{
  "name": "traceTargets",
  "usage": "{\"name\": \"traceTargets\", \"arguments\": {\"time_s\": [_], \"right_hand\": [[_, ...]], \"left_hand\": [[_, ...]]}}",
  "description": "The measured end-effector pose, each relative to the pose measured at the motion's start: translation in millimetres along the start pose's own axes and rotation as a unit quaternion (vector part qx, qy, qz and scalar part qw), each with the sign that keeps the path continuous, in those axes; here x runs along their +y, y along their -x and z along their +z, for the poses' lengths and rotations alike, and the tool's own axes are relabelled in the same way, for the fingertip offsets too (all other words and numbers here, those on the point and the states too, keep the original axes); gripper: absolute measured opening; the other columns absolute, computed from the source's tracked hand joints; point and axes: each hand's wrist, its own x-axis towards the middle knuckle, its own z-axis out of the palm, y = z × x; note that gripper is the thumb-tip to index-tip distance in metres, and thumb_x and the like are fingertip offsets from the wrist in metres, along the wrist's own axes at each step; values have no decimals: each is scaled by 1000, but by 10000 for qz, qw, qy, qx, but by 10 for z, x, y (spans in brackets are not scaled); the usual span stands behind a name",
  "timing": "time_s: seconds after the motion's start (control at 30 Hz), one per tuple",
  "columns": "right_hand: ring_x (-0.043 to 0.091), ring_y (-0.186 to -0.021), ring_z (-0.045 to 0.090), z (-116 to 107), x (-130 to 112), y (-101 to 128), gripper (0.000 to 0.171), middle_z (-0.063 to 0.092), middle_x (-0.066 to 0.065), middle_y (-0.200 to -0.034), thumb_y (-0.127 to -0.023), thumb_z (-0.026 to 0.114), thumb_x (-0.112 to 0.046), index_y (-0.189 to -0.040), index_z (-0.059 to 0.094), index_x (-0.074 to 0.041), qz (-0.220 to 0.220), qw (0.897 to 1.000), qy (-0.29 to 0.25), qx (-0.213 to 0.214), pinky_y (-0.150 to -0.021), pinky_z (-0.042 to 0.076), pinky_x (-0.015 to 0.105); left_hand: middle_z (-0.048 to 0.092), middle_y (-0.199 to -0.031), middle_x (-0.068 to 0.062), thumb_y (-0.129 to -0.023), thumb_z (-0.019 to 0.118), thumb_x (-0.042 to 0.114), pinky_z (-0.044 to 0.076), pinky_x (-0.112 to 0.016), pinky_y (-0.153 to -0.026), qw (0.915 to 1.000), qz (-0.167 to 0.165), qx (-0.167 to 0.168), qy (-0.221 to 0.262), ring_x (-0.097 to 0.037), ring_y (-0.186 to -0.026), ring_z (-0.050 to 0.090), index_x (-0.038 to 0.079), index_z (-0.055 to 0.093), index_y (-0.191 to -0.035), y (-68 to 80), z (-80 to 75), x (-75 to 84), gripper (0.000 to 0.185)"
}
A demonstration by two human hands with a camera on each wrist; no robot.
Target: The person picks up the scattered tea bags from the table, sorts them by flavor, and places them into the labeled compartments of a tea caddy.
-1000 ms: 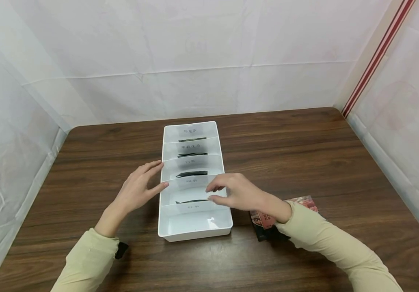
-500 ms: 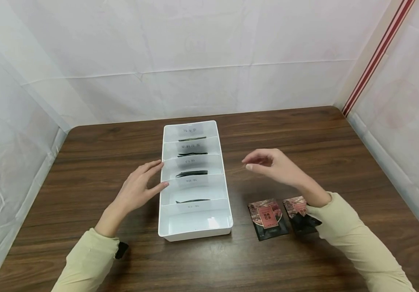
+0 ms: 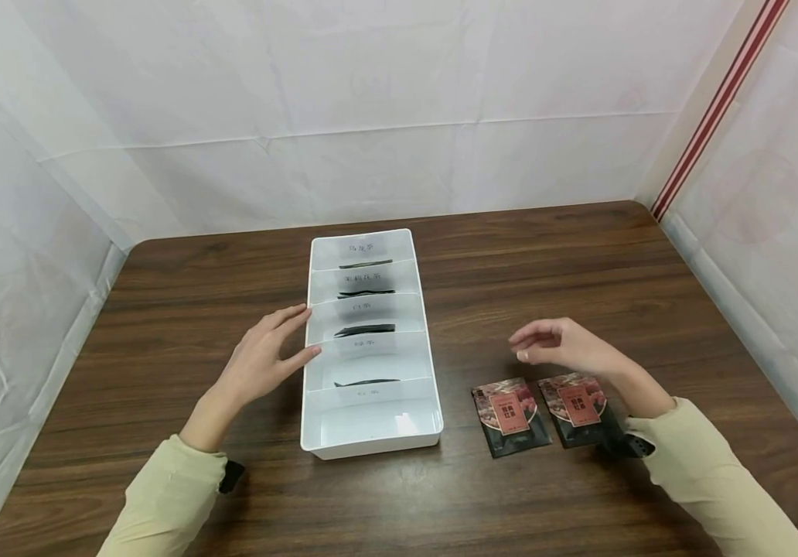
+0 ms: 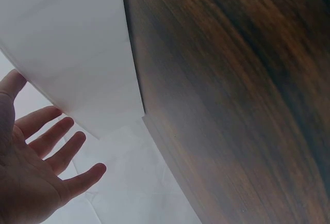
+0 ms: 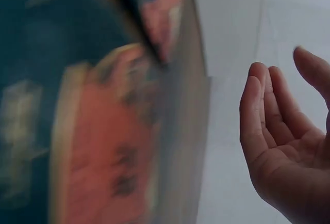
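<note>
A long white divided box (image 3: 373, 449) stands on the table, its compartments marked with handwritten labels. Thin dark packets, such as one packet (image 3: 365, 330), stand on edge in several compartments; the front one holds none. My left hand (image 3: 260, 360) touches the box's left rim with thumb and fingertips, fingers spread. To the right lie two black-and-red tea packets, a left packet (image 3: 510, 418) and a right packet (image 3: 578, 410). My right hand (image 3: 573, 346) hovers just beyond them with nothing in its loosely bent fingers. In the right wrist view a packet (image 5: 108, 152) looms blurred beside that hand.
The brown wooden table (image 3: 218, 278) is enclosed by white sheeting (image 3: 385, 170) at the back and both sides. A red-striped band (image 3: 719, 108) runs up the right back corner. A dark wristband (image 3: 639, 445) shows at the right sleeve.
My right hand has left the box, moving right and then toward the tea packets, uncovering both. My left hand stays at the box's rim.
</note>
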Motion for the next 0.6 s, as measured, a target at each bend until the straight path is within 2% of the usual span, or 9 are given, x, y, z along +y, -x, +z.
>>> {"name": "traceTargets", "arguments": {"time_s": [0.1, 0.27, 0.6], "right_hand": [[21, -89, 57, 23, 103, 50, 37, 59, 16, -103, -83, 63, -19, -111, 56, 4, 52, 9989, 458, -84, -73, 47, 32], [18, -78, 55, 87, 205, 106, 32, 59, 9, -98, -81, 65, -18, -106, 59, 0, -54, 9942, 1062, -136, -67, 47, 29], [13, -68, 45, 177, 276, 115, 29, 50, 0, -86, -76, 70, -23, -99, 61, -9, -384, 9709, 2364, 43, -59, 41, 26]], "left_hand": [[42, -128, -17, -81, 65, 28, 30, -51, -90, 10000, -11, -11, -6, -33, -115, 38, -4, 46, -126, 3, 0, 3, 58], [42, -128, -17, -81, 65, 28, 30, -51, -90, 10000, -21, -10, -4, -33, -115, 38, -4, 46, -125, 6, 1, 6, 58], [41, -129, -18, -81, 65, 28, 30, -51, -91, 10000, -62, -53, -31, -34, -116, 37, -4, 46, -126, 14, 0, 10, 58]]}}
